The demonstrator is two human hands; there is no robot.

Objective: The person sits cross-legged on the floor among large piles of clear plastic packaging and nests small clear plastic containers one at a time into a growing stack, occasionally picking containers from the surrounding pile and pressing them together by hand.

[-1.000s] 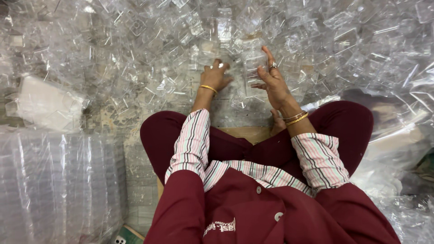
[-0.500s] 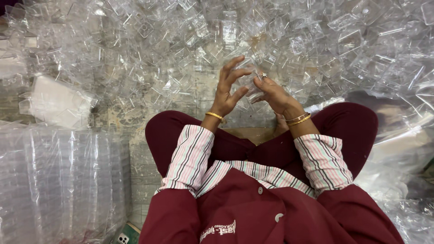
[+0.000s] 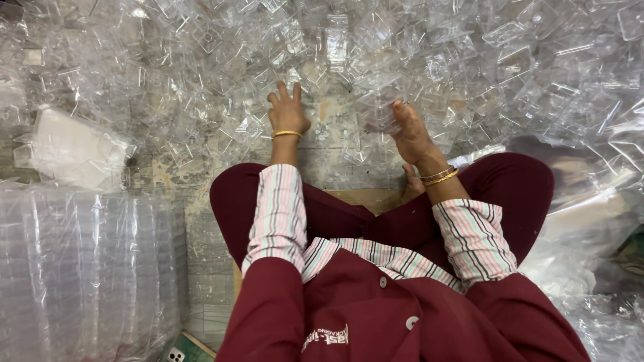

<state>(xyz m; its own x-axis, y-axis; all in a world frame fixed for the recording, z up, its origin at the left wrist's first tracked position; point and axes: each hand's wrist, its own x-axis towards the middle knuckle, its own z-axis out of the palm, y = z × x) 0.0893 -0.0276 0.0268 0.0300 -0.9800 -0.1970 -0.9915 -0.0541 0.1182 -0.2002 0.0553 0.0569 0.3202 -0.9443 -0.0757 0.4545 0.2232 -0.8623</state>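
A wide heap of small clear plastic containers covers the floor in front of me. My left hand reaches forward with fingers spread and rests flat at the heap's near edge, touching loose clear pieces and gripping none. To its right, my right hand is raised slightly and curled around a clear plastic container. Both wrists carry gold bangles. I sit cross-legged in maroon clothes with striped cuffs.
A large clear bag of stacked containers stands at the lower left, with a white wrapped bundle above it. Crumpled plastic sheeting lies on the right. A phone lies by my left side. I sit on a wooden board.
My hands were together in front of me half a second ago. The left hand has since moved forward and left down to the heap, while the right hand stays with the clear container.
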